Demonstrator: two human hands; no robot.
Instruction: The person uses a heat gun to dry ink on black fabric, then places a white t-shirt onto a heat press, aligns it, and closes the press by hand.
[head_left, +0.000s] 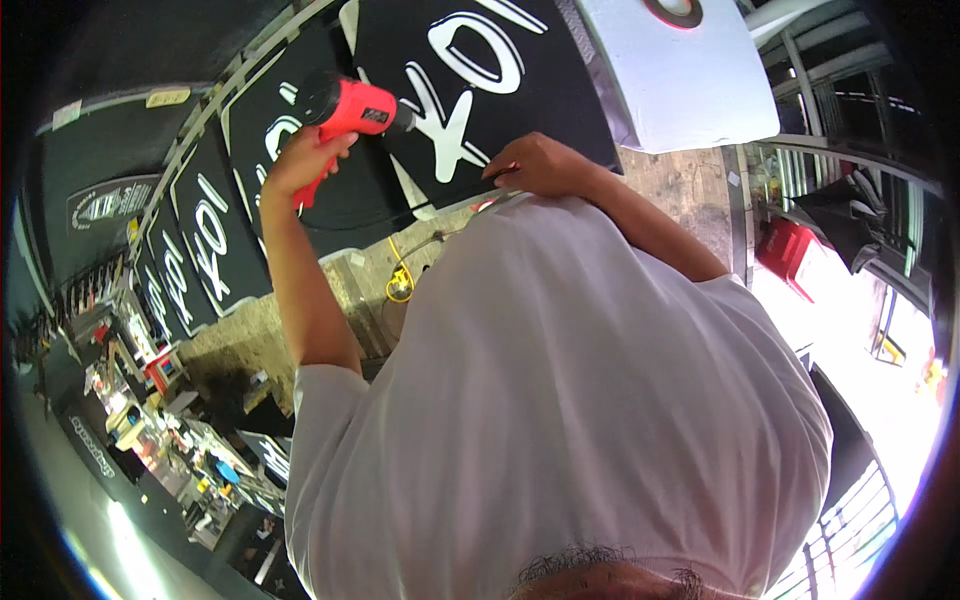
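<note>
In my left hand (302,160) is a red heat gun (362,108), its fingers wrapped round the handle. The dark nozzle points right, over a black panel (575,100) with large white lettering. A thin black cord (400,213) hangs from the handle and curves across to the right. My right hand (545,165) is closed on the cord near the panel's near edge, close to my shirt. The right fingertips are partly hidden. More black panels (340,190) with white lettering stand in a row to the left.
At the upper right is a white box (700,85) with a roll of tape (680,12) on top. A yellow cable (400,286) lies on the worn floor near my body. Farther right are a red container (787,255) and black sheeting (845,220). Cluttered shelves (180,460) fill the lower left.
</note>
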